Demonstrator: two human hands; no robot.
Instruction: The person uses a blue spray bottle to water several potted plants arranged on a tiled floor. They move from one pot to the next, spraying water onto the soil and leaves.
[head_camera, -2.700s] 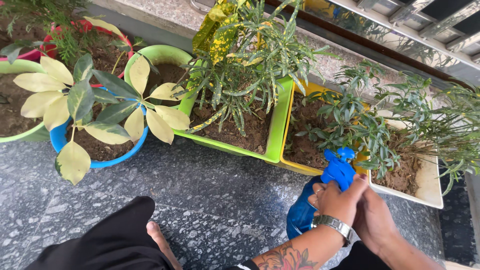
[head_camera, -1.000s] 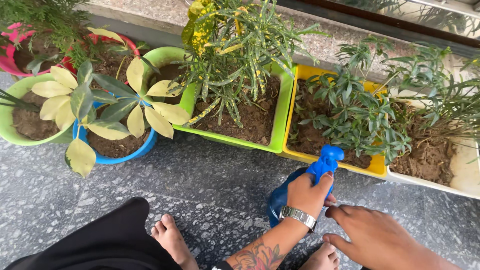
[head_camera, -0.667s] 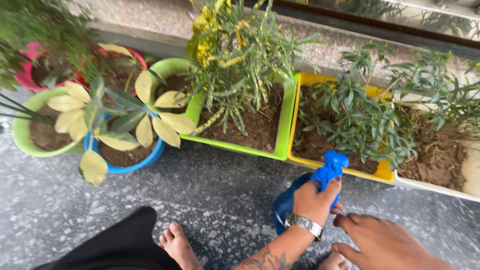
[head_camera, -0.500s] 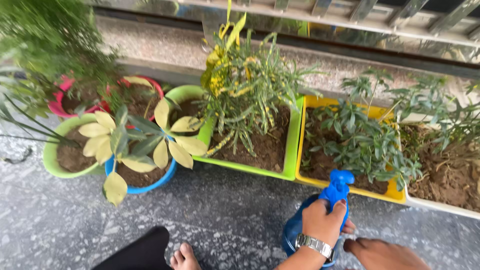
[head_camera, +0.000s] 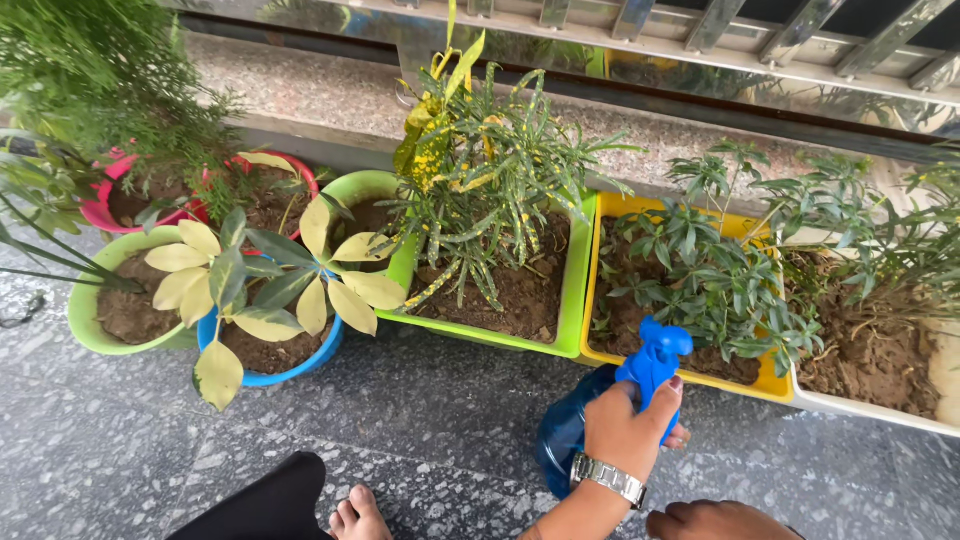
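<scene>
Blue spray bottle (head_camera: 585, 425) down on the grey speckled stone floor (head_camera: 420, 410), standing right in front of the yellow planter (head_camera: 598, 250), its bright blue trigger head (head_camera: 655, 355) tipped up toward the leaves. The left hand (head_camera: 630, 430) is wrapped around the neck of that bottle, fingers (head_camera: 668, 398) curled over the trigger head, a firm grip, with a silver wristwatch (head_camera: 607, 477) on the wrist just below. The right hand (head_camera: 715, 522) sits low at the bottom edge, just beside the left forearm, touching nothing I can see; only its back shows, so whether it is spread or curled I cannot tell.

Out from there: the yellow planter holds dark soil and a bushy small-leaved green plant (head_camera: 710, 270). To its right, a white planter (head_camera: 880, 412) with more soil and thin-leaved greenery. To its left and touching it, a lime green rectangular planter (head_camera: 570, 290) with a spiky plant (head_camera: 490, 170) speckled yellow. Further left a blue round pot (head_camera: 270, 372) carries a plant with broad cream-and-green leaves (head_camera: 280, 290), a light green round pot (head_camera: 85, 330) sits beside it, and pink (head_camera: 100, 212) and red pots (head_camera: 300, 172) stand behind. A stone ledge (head_camera: 330, 90) and a metal railing (head_camera: 760, 50) run along the back. A bare foot (head_camera: 355, 515) and a black-clad knee (head_camera: 265, 500) show at the bottom.
</scene>
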